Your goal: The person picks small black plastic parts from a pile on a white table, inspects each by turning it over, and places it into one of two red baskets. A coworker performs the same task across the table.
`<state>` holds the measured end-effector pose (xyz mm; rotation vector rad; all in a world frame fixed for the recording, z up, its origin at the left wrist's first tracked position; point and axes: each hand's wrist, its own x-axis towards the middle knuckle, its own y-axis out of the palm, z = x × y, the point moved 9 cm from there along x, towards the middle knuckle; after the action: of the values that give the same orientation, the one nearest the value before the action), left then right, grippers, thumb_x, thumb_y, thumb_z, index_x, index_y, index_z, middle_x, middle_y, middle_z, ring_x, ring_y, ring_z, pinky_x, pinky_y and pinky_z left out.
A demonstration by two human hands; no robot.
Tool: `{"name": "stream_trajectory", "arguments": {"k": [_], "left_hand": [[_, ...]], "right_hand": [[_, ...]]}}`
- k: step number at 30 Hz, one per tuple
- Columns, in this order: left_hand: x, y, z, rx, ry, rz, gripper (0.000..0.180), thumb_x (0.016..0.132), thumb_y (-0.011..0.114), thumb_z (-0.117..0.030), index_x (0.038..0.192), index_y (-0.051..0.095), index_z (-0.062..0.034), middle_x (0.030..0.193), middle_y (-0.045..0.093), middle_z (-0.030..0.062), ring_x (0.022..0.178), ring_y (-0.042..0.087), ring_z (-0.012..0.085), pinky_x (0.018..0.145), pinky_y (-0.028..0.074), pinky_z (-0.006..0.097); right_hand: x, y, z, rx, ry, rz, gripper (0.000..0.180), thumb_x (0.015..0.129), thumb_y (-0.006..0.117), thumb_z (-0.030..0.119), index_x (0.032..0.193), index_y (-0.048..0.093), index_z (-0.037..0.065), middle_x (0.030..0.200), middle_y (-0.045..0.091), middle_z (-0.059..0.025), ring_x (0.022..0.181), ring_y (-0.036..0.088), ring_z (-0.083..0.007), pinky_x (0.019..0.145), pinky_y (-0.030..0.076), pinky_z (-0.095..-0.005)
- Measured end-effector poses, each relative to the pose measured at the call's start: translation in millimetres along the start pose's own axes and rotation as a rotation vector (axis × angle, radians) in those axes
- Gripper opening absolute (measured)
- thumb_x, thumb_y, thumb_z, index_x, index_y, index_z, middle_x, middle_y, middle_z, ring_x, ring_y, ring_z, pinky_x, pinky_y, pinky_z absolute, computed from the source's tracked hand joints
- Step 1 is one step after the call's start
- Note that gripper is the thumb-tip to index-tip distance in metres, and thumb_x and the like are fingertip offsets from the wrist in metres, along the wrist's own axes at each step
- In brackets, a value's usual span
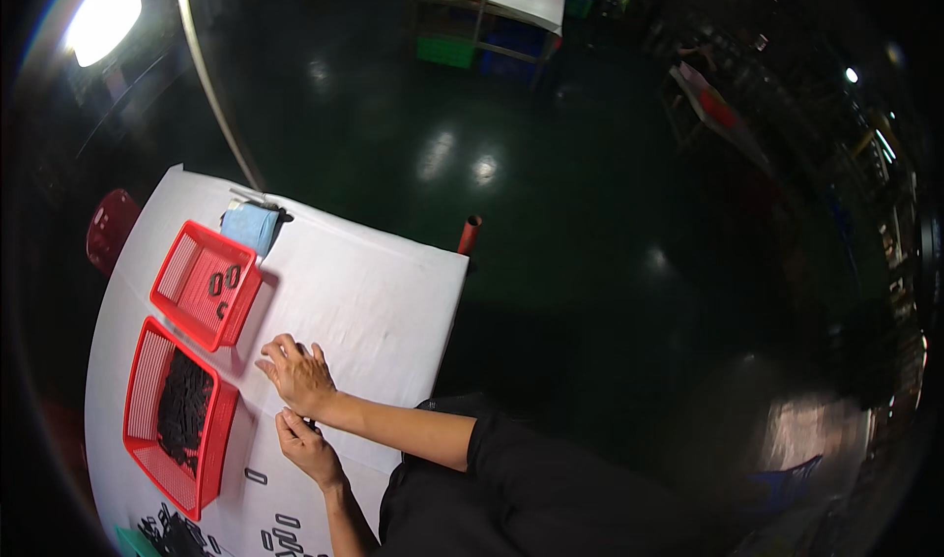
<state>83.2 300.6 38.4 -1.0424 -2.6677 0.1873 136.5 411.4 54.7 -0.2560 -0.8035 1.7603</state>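
Observation:
My left hand (pixel 307 449) is low over the white table, with thumb and fingertips pinched together. A small dark piece (pixel 312 423) shows at its fingers, mostly hidden, so its kind is unclear. Just beyond it, my right hand (pixel 298 375) is held palm down with bent fingers spread apart. Something dark shows between its fingers, but whether that is a part or a shadow I cannot tell. A single black oblong ring (pixel 256 476) lies near my left hand. More black oblong rings (pixel 286 523) are scattered at the table's near edge.
A red basket (pixel 228 429) holds a heap of black parts; another red basket (pixel 258 280) contains a few oblong rings. Behind them lies a light blue packet (pixel 250 225). A loose black pile (pixel 175 535) sits by a green container (pixel 133 542). A red stool (pixel 112 228) stands beyond the table.

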Motion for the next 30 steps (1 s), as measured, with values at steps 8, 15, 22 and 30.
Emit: {"name": "stream_trajectory", "arguments": {"k": [8, 15, 22, 30], "left_hand": [[-1.8, 18.0, 0.4, 0.151, 0.071, 0.280, 0.029, 0.096, 0.036, -0.021, 0.076, 0.043, -0.0002, 0.063, 0.037, 0.0016, 0.055, 0.033, 0.0093, 0.049, 0.030, 0.025], [225.7, -132.2, 113.0, 0.705, 0.123, -0.062, 0.043, 0.095, 0.033, -0.031, 0.111, 0.050, 0.0050, 0.107, 0.055, 0.0265, 0.098, 0.052, 0.0420, 0.082, 0.040, 0.044], [146.9, -129.2, 58.6, 0.712, 0.650, -0.182, 0.026, 0.088, 0.044, -0.010, 0.107, 0.056, 0.0027, 0.110, 0.056, 0.0183, 0.103, 0.052, 0.0320, 0.089, 0.040, 0.040], [43.6, -139.9, 246.9, 1.241, 0.089, -0.116, 0.054, 0.085, 0.050, -0.024, 0.128, 0.036, 0.0036, 0.132, 0.035, 0.0276, 0.124, 0.026, 0.0431, 0.104, 0.018, 0.050]], "right_hand": [[-2.5, -39.2, -83.6, -0.016, 0.301, -0.125, 0.031, 0.090, 0.043, 0.039, 0.101, 0.053, 0.011, 0.104, 0.052, -0.0059, 0.091, 0.057, -0.0257, 0.079, 0.040, -0.0481], [-33.8, -32.5, -81.1, 0.160, 0.295, 0.045, 0.036, 0.091, 0.043, 0.038, 0.090, 0.057, 0.005, 0.102, 0.052, -0.0107, 0.089, 0.056, -0.0270, 0.076, 0.046, -0.0394], [-38.3, -66.3, -103.6, 0.209, 0.326, -0.017, 0.036, 0.091, 0.044, 0.037, 0.091, 0.057, 0.004, 0.102, 0.051, -0.0124, 0.091, 0.055, -0.0282, 0.078, 0.045, -0.0377], [-33.1, -51.0, -87.0, 0.203, 0.160, -0.060, 0.027, 0.089, 0.051, 0.027, 0.090, 0.061, 0.002, 0.100, 0.053, -0.0158, 0.094, 0.053, -0.0312, 0.083, 0.044, -0.0360]]}}
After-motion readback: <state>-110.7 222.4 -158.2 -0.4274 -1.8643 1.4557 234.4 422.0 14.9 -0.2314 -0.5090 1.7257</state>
